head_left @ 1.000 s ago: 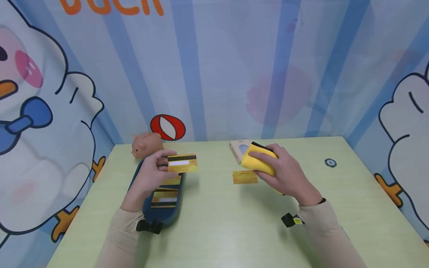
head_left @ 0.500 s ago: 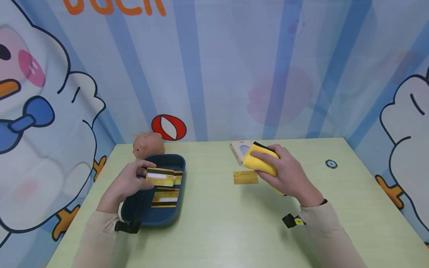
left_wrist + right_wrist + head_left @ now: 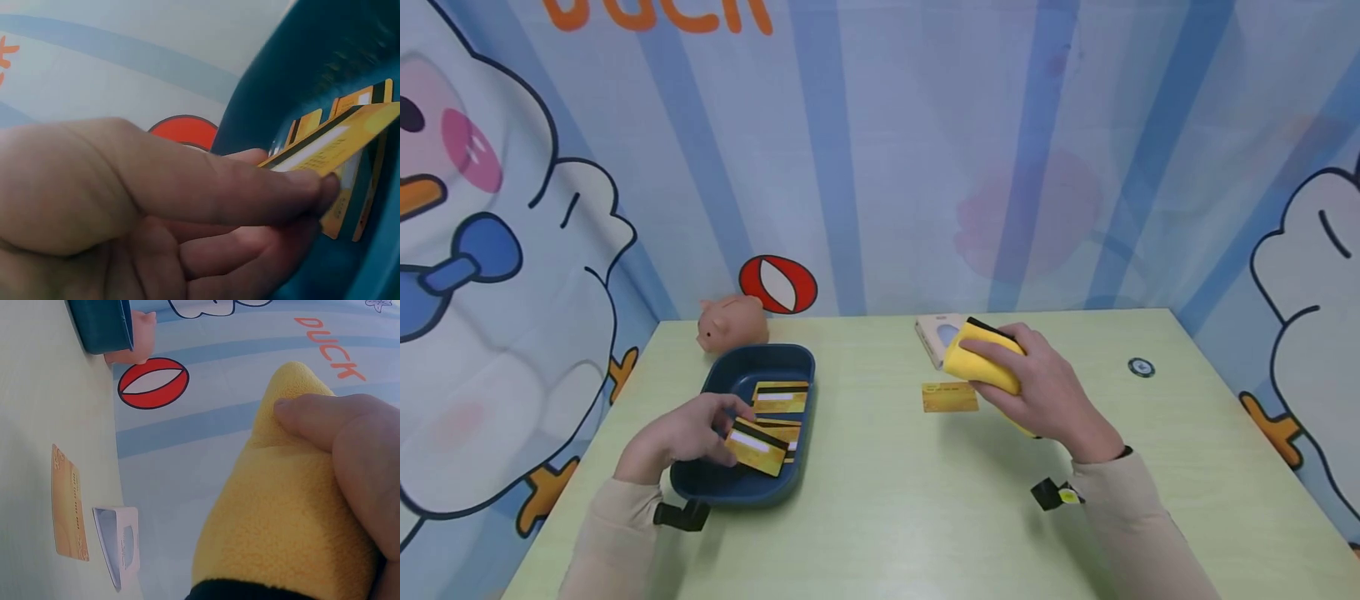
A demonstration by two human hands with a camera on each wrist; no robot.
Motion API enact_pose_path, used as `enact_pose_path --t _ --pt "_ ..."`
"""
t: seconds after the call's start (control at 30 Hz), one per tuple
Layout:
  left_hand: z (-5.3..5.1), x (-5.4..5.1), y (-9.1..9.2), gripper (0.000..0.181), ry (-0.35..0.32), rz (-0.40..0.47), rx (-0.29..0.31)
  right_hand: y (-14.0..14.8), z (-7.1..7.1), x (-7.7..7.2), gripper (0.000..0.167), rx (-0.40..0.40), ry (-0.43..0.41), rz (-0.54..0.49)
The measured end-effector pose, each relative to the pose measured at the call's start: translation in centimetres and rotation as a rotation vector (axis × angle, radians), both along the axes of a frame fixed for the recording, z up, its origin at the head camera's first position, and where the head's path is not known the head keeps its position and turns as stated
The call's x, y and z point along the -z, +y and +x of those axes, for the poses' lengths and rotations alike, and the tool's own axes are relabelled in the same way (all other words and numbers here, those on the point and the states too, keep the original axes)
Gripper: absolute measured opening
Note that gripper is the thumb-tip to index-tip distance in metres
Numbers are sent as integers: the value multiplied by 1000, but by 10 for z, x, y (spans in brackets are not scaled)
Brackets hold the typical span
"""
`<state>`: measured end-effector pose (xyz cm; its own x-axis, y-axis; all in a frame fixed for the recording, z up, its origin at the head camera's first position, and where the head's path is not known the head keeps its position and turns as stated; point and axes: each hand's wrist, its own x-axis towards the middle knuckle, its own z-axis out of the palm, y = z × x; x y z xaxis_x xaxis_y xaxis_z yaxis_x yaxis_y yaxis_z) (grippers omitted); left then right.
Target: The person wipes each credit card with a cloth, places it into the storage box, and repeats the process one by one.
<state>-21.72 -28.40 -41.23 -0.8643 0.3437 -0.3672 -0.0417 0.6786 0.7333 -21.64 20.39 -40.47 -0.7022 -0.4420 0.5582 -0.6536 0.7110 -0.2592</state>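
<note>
My left hand (image 3: 695, 432) is over the blue tray (image 3: 700, 483), its thumb and fingers pinching a gold card (image 3: 756, 448) with a black stripe. The left wrist view shows that card (image 3: 350, 140) tilted above other cards (image 3: 340, 212) in the tray. Inside the tray one gold card (image 3: 780, 397) lies toward the back, and more lie partly under the held one. My right hand (image 3: 1048, 392) grips a folded yellow cloth (image 3: 977, 358) with a black edge, raised over the table. Just left of and below the cloth, another gold card (image 3: 950, 397) lies flat on the table.
A pink piggy bank (image 3: 732, 323) stands behind the tray. A small white box (image 3: 936, 337) lies at the table's back edge, behind the loose card. A round dark chip (image 3: 1141, 367) lies on the right. A patterned curtain hangs behind the table (image 3: 880, 517).
My left hand has carried its card left, then down and toward the front, over the tray. The card is now tilted. My right hand and the cloth have hardly moved.
</note>
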Motion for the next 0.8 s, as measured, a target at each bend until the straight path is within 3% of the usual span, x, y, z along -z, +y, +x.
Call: enact_pose_path --t 0.17,0.3,0.6,0.8 --pt "3 1 1 51 -107 6 53 1 -1 0 52 2 4 -4" --pt "7 -2 5 44 -173 -22 37 1 -1 -1 52 0 7 -3" --pt "12 -16 14 32 -98 -313 55 2 0 -2 52 4 5 4" --pt "13 -19 16 35 -152 -371 37 2 1 -2 52 6 6 3"
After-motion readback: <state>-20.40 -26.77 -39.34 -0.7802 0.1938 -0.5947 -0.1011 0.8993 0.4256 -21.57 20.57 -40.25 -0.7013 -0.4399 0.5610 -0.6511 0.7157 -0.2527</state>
